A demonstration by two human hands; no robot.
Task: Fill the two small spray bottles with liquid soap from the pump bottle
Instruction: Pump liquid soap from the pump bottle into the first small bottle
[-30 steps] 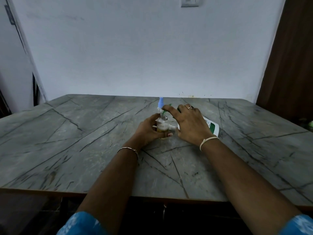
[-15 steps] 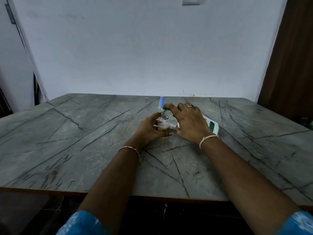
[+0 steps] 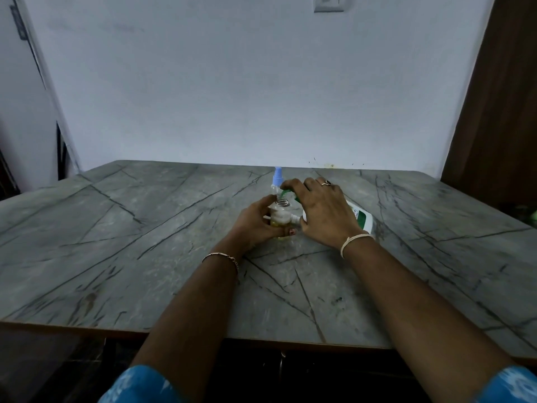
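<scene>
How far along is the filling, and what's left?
No bottle is clearly finished. The blue-capped spray bottle stands behind, cap on; its level is hidden. In hand: the left hand grips a small clear bottle holding some yellowish liquid, while the right hand holds the green pump top of the soap bottle. Left: finish this one, cap it, check the other.

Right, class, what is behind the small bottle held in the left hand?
A second spray bottle with a blue top; its lower body is covered by the held bottle.
</scene>
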